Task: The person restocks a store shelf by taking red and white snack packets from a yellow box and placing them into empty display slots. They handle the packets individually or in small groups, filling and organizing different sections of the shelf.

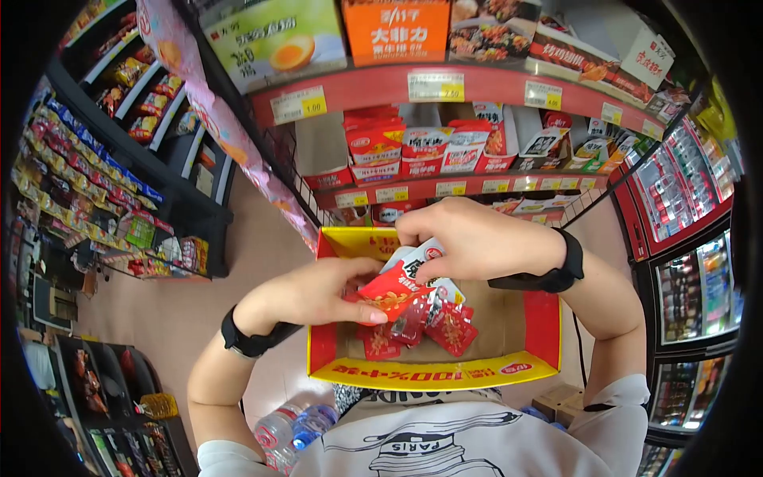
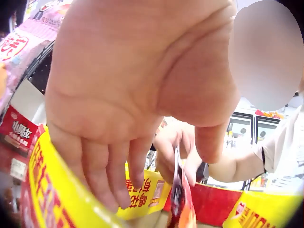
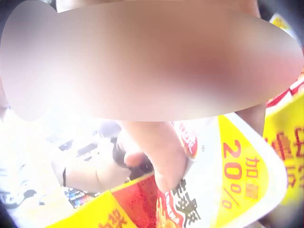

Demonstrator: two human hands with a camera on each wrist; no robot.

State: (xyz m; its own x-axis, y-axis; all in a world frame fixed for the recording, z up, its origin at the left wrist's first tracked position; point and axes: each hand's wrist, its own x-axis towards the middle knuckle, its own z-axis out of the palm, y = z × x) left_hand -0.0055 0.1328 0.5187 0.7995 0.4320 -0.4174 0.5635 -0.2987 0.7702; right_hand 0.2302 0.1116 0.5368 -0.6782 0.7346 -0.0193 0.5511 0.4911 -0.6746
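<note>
My right hand (image 1: pixel 477 238) pinches a red and white snack packet (image 1: pixel 389 290) by its upper part, above an open yellow and red cardboard box (image 1: pixel 342 370). In the right wrist view the thumb presses the front of the packet (image 3: pixel 242 175), beside a yellow "20%" print. My left hand (image 1: pixel 306 294) is at the packet's lower left in the head view. Seen from the left wrist, the fingers of that hand (image 2: pixel 128 85) are extended, with the thumb apart, and the packet shows edge-on beyond them. Several small red packets (image 1: pixel 453 330) lie inside the box.
Ahead stands a shelf rack (image 1: pixel 366 79) with boxed snacks (image 1: pixel 373 151) and price tags. Hanging pink bags (image 1: pixel 214 111) line its left side. Drinks coolers (image 1: pixel 691 294) stand at the right, snack shelves (image 1: pixel 135 215) at the left. Water bottles (image 1: pixel 314 425) are below.
</note>
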